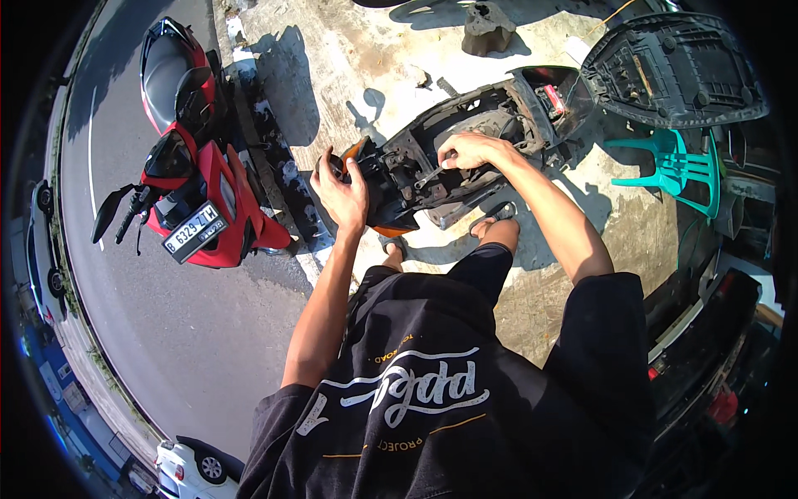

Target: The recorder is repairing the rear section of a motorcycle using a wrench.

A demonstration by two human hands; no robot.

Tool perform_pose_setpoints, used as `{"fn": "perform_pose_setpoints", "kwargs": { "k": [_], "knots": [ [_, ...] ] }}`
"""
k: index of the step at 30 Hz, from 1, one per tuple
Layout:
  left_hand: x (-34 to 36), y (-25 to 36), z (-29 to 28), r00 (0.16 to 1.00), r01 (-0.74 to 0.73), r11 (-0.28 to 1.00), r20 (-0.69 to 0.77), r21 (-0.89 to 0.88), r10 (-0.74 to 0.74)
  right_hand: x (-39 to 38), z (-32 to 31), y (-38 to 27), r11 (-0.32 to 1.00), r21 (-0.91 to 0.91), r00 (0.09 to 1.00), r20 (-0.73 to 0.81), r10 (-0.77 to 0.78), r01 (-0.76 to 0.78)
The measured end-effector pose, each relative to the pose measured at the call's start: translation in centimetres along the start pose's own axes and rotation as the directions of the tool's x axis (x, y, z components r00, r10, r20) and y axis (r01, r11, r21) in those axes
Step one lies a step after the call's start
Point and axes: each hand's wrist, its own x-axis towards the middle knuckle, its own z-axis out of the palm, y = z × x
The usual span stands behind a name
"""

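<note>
A scooter body (532,125) with its inner frame exposed stands across in front of me. My right hand (472,151) is closed around a slim silver metal tool (428,177), whose exact kind is too small to make out. The tool points down and left into the dark mechanical parts (403,166) of the scooter. At the left end, my left hand (342,193) is beside the black end section with orange pieces (392,231). Its fingers are spread and curved, with nothing visible between them.
A raised seat (673,75) shows its underside at the upper right, near a turquoise plastic chair (682,166). A red scooter (199,191) is parked on the road at left. A dirty grey block-like object (488,30) lies on the concrete beyond.
</note>
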Motion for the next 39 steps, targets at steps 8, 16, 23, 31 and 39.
{"fn": "perform_pose_setpoints", "kwargs": {
  "k": [8, 16, 23, 31, 39],
  "knots": [
    [-0.1, 0.1, -0.1, 0.999, 0.038, 0.999, 0.015, -0.007, -0.037, 0.6, 0.9, 1.0, 1.000, 0.017, 0.999, 0.037, 0.002, -0.003],
    [0.2, 0.2, -0.2, 0.999, 0.032, 1.000, 0.006, -0.001, -0.032, -4.8, 11.9, -0.5, 0.429, 0.882, 0.966, 0.100, 0.238, -0.196],
    [0.2, 0.4, -0.2, 0.999, 0.038, 0.999, 0.037, -0.022, -0.037, -4.7, 17.9, -12.0, -0.305, 0.947, 0.931, 0.019, 0.365, 0.101],
    [0.2, -0.4, 0.0, 1.000, 0.029, 0.999, 0.002, -0.045, -0.029, -4.2, 19.2, -8.6, -0.316, 0.935, 0.987, -0.144, 0.076, 0.160],
    [0.0, -0.1, -0.4, 1.000, 0.020, 0.996, 0.004, -0.087, -0.019, -7.2, 13.9, -8.4, -0.075, 0.997, 0.997, 0.017, 0.081, -0.011]
  ]
}}
